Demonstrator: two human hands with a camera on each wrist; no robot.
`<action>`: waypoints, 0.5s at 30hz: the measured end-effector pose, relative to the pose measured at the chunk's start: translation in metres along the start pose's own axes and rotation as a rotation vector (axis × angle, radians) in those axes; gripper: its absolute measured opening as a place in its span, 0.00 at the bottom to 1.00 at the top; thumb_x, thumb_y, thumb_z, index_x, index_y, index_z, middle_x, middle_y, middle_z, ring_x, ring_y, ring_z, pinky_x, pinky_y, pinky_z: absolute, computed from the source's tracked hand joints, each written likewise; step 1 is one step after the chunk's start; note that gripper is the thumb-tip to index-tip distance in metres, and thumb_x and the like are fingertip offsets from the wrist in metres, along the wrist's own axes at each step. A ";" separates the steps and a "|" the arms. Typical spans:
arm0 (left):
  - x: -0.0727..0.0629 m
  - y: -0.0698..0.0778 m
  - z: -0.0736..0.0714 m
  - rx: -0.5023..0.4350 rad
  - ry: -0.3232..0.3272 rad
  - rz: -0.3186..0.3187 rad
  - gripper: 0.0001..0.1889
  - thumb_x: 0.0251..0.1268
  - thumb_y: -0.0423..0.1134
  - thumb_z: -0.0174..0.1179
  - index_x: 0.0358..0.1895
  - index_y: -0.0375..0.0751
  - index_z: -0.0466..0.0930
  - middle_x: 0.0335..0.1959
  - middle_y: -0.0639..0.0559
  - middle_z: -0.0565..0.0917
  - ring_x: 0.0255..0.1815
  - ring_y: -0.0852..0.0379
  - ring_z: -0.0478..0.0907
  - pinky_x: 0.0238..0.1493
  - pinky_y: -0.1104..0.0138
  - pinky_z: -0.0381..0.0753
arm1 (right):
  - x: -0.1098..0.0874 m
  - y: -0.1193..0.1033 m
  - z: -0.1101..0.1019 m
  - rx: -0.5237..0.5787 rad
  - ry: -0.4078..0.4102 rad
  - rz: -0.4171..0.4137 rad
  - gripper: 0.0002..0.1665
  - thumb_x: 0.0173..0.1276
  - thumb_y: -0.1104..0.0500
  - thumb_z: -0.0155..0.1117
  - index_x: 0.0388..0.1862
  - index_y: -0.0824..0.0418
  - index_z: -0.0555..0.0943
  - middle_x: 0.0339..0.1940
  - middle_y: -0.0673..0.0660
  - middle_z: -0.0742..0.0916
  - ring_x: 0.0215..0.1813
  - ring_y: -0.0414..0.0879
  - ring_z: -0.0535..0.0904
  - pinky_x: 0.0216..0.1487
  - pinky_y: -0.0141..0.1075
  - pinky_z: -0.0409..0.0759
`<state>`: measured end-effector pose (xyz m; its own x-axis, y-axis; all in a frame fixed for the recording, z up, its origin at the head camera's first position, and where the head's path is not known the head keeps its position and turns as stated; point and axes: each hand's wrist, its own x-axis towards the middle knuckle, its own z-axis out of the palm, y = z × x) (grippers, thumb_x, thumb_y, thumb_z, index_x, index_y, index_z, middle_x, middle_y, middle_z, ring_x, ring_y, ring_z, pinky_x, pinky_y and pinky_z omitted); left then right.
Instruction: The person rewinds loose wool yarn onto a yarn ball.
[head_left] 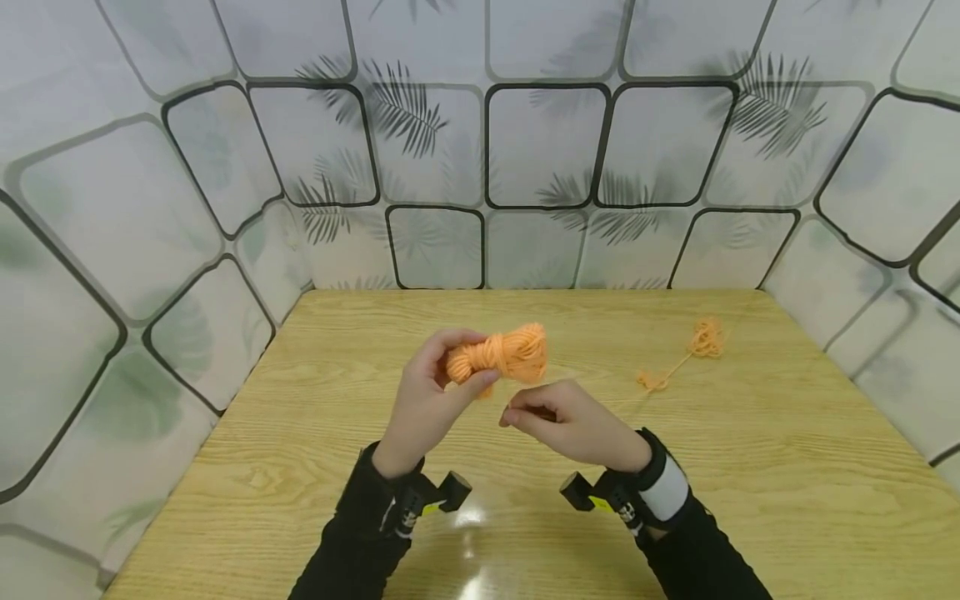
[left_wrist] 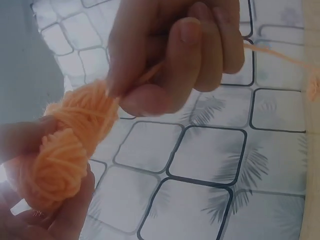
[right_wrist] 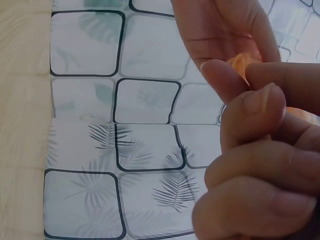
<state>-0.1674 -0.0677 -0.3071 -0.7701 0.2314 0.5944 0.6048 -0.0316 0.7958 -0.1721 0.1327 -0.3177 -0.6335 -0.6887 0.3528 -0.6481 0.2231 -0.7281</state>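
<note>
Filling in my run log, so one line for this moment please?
left hand: grips orange yarn bundle | right hand: pinches strand | loose yarn: on table

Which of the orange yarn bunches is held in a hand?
The wound bundle, gripped in the left hand; the loose tangle and small clump lie on the table.

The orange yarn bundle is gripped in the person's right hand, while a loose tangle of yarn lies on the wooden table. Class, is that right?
Not quite: the hand is wrong. The head view shows the orange yarn bundle gripped in the person's left hand, while a loose tangle of yarn lies on the wooden table.
</note>
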 end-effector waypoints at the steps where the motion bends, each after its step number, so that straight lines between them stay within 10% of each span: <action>1: 0.001 -0.001 0.001 0.037 0.010 0.017 0.18 0.56 0.27 0.62 0.51 0.32 0.72 0.44 0.43 0.75 0.34 0.59 0.75 0.33 0.69 0.78 | 0.000 0.000 0.000 -0.002 -0.003 -0.002 0.10 0.70 0.64 0.53 0.37 0.61 0.83 0.14 0.43 0.68 0.14 0.32 0.57 0.18 0.26 0.61; 9: 0.002 -0.008 0.003 0.417 0.031 0.153 0.16 0.54 0.33 0.66 0.47 0.40 0.77 0.44 0.48 0.77 0.41 0.57 0.74 0.36 0.67 0.75 | -0.006 -0.003 -0.006 -0.067 0.038 -0.045 0.08 0.68 0.64 0.55 0.34 0.58 0.82 0.14 0.44 0.69 0.16 0.31 0.58 0.20 0.27 0.62; 15: 0.002 -0.008 0.005 0.574 -0.072 0.124 0.15 0.54 0.33 0.66 0.46 0.42 0.78 0.44 0.50 0.77 0.44 0.57 0.74 0.41 0.67 0.76 | -0.009 -0.006 -0.014 -0.095 0.122 -0.111 0.08 0.66 0.68 0.57 0.32 0.57 0.80 0.14 0.46 0.69 0.15 0.33 0.58 0.18 0.26 0.61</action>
<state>-0.1731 -0.0623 -0.3132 -0.6834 0.3255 0.6535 0.7175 0.4644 0.5191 -0.1683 0.1473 -0.3081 -0.5991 -0.6249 0.5006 -0.7500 0.2193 -0.6240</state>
